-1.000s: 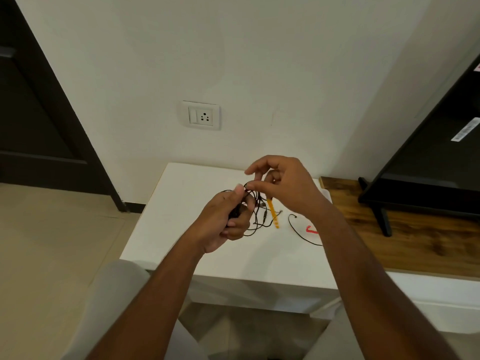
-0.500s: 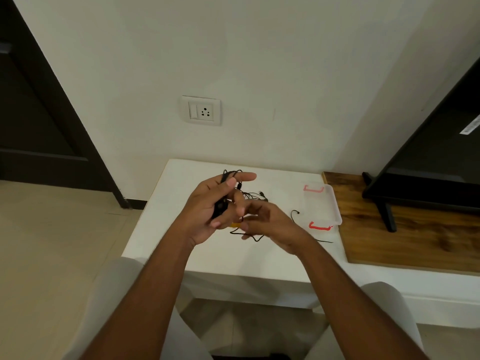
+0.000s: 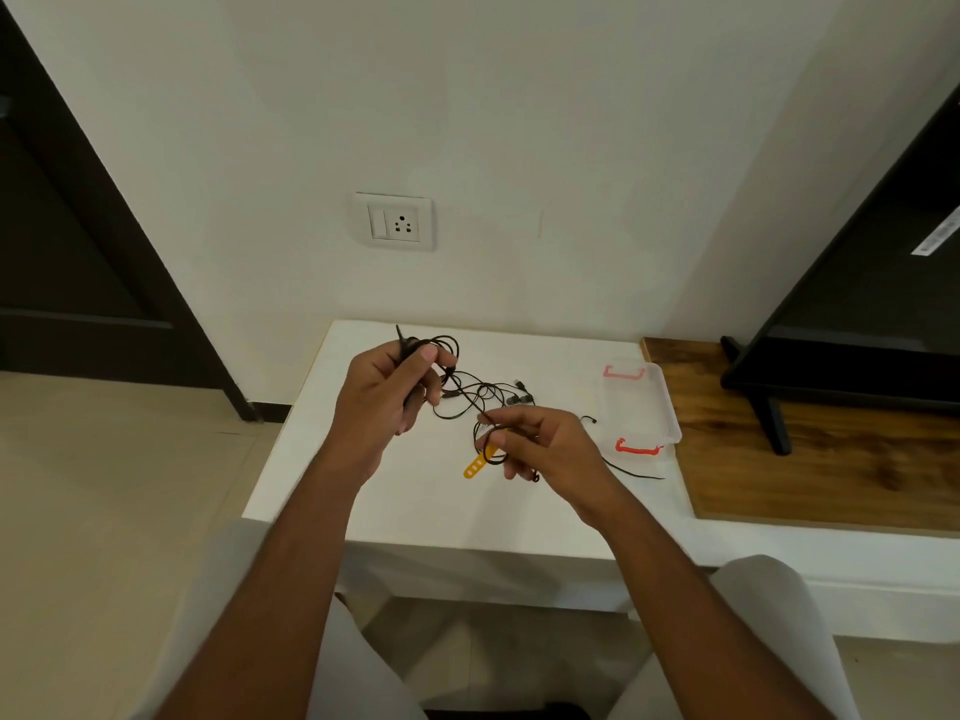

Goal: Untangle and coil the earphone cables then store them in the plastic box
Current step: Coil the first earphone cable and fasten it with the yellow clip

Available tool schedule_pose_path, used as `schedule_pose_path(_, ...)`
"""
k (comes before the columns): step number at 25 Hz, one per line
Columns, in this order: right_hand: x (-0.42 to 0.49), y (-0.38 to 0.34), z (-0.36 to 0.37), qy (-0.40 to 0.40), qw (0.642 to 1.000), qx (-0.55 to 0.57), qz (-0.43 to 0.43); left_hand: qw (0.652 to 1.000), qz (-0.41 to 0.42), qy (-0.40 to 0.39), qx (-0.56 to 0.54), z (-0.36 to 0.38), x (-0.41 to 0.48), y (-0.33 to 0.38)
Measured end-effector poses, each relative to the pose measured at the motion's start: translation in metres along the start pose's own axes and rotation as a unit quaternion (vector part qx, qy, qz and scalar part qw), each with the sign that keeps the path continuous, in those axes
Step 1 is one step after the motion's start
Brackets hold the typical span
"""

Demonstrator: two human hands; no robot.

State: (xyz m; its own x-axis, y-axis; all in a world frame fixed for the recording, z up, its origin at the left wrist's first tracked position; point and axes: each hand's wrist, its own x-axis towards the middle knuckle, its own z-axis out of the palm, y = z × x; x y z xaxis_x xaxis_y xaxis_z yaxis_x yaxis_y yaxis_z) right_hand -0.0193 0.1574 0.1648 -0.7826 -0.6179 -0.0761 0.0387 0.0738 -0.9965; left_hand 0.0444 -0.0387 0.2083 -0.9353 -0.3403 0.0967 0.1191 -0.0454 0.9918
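Note:
A tangle of black earphone cable point(image 3: 470, 394) hangs between both hands above the white table point(image 3: 322, 459). My left hand point(image 3: 382, 394) grips a bunch of cable loops, thumb on top. My right hand point(image 3: 540, 444) pinches a strand lower and to the right, pulled taut from the left hand. A yellow strap with holes point(image 3: 477, 466) lies on the table under the right hand. The clear plastic box point(image 3: 660, 402) with red clips sits at the table's right edge. A loose cable end point(image 3: 631, 472) trails towards it.
A wooden board point(image 3: 831, 459) adjoins the table on the right, with a black TV stand point(image 3: 774, 423) on it. A wall socket point(image 3: 395, 223) is above the table. A dark door point(image 3: 78, 252) stands at left. My knees are under the table's front edge.
My hands have drawn apart: the left one rose up and left with the cable bunch, the right one moved right, stretching a strand between them. The yellow strap is now uncovered.

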Motion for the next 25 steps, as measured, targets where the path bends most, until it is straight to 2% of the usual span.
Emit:
schedule_pose_path(3,-0.001,-0.002,-0.003,0.022,1.000,0.020,-0.011,0.999,0.002,0.054,0.005,0.006,0.001,-0.004)
schedule_pose_path(7,-0.002,-0.005,-0.001,0.009,0.999,0.034,-0.019,0.993,-0.012,0.115,0.031,0.019,0.000,-0.010)
schedule_pose_path(16,-0.001,-0.012,0.002,0.036,0.997,0.067,-0.024,0.992,-0.047,0.082,0.087,0.034,-0.003,-0.022)
schedule_pose_path(22,-0.003,-0.015,0.001,0.031,0.998,0.037,-0.034,0.986,-0.157,0.019,-0.062,0.039,-0.006,-0.023)
schedule_pose_path(25,-0.004,-0.017,0.005,0.090,0.989,-0.084,-0.086,0.977,-0.176,0.047,-0.112,0.041,-0.005,-0.022)
